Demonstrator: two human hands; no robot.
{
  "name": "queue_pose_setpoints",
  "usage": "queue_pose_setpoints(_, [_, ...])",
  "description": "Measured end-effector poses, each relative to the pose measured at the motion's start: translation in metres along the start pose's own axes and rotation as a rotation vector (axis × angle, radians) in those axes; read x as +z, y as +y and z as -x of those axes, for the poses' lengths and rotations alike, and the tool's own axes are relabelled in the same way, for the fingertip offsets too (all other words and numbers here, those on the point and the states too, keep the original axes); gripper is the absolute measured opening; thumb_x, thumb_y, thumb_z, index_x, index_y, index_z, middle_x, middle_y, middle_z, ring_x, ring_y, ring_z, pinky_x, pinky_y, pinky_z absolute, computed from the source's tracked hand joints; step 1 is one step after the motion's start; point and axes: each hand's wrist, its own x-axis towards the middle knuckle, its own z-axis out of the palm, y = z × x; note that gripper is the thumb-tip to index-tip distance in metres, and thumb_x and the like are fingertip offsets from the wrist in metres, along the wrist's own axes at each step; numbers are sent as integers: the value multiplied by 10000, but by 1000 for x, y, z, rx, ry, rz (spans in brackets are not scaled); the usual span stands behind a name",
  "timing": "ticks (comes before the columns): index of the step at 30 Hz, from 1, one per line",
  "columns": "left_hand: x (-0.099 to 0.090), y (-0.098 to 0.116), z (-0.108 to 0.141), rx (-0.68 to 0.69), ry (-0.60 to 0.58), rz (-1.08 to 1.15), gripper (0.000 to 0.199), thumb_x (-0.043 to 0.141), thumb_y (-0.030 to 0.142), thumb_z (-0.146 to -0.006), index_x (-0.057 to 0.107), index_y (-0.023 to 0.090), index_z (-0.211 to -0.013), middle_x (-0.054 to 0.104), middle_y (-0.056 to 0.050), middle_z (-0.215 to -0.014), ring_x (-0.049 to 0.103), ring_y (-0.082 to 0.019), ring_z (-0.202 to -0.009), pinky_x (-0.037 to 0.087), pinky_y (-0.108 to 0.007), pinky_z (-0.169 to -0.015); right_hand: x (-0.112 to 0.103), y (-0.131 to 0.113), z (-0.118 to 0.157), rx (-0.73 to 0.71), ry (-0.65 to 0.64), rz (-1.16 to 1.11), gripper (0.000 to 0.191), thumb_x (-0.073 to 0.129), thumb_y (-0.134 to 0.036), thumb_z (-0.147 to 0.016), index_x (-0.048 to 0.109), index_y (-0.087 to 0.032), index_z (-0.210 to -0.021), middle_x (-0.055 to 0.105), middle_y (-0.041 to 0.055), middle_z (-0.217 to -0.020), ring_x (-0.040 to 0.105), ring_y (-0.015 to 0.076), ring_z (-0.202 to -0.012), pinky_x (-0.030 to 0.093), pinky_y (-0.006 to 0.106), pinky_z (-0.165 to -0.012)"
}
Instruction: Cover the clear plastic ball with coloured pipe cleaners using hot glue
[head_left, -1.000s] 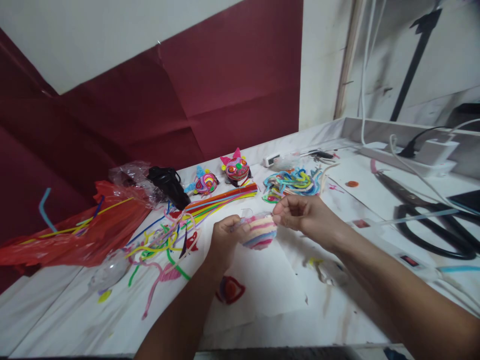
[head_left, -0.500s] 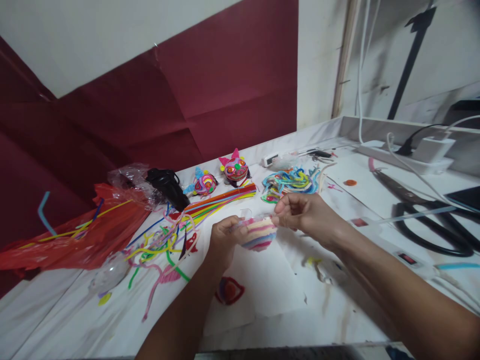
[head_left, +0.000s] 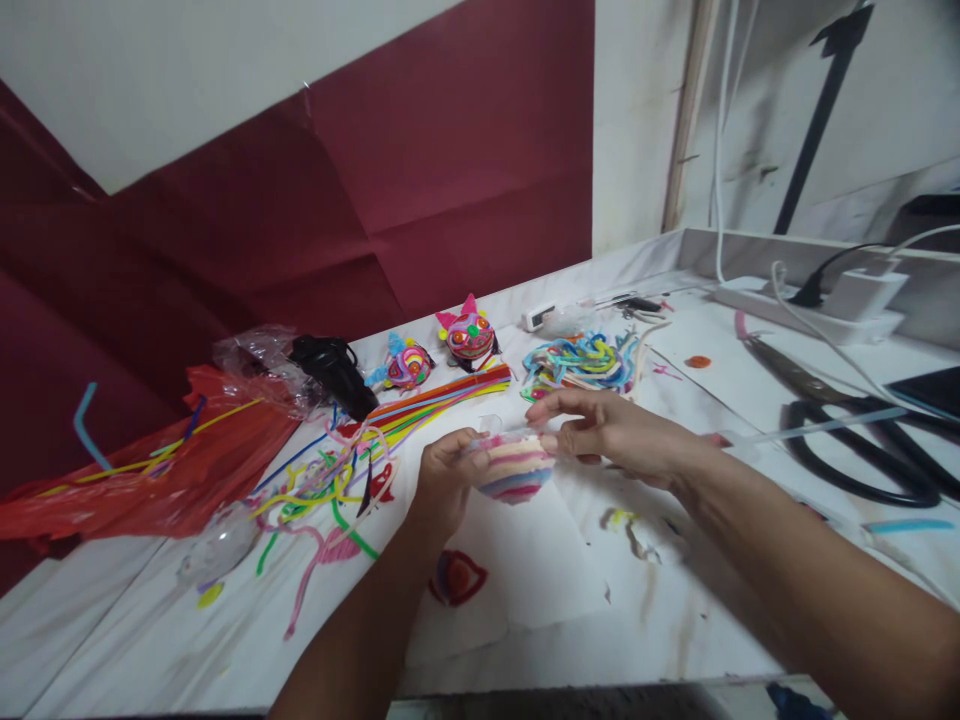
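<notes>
The person's left hand [head_left: 450,470] is closed on the left edge of a rounded, striped piece [head_left: 516,470] in pink, cream and blue, with clear plastic along its top. The right hand [head_left: 581,425] is at the piece's right edge, its thumb and fingertips close together there; whether they pinch it, I cannot tell. The piece is raised over a white paper sheet [head_left: 532,570], in front of the person. Nearer the person, a dark red eye-shaped piece [head_left: 458,578] with an orange centre lies on the sheet.

Beyond the hands is a bundle of straight, fuzzy coloured stems [head_left: 442,397]. Behind it sit two bright, patterned animal heads, one with pink ears [head_left: 470,335] and a smaller one with blue parts [head_left: 409,364]. To their right is a heap of bent coloured stems [head_left: 583,362]. On the left are a loose tangle of stems [head_left: 337,485], a black object [head_left: 334,375] and red plastic [head_left: 225,450]. Far right, large black-handled scissors [head_left: 832,420] lie near a white power strip [head_left: 810,312].
</notes>
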Motion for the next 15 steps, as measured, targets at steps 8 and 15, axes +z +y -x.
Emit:
queue_pose_setpoints(8, [0,0,0,-96,-164,0,301,753,388,-599,618,145,-712,603,-12,-648,541,-139,-602,430,-270,-622,-5,2,4,12,-117,-50,359,859,-428,-552,672,-179,-732,539,-61,-547,376,59,-460,232,223,-430])
queue_pose_setpoints(15, [4,5,2,-79,-193,-192,358,709,494,-663,623,155,-741,542,12,-597,455,-123,-566,344,-254,-575,-4,3,6,-3,-127,39,360,842,-467,-572,659,-176,-680,546,-53,-545,342,54,-441,199,235,-422])
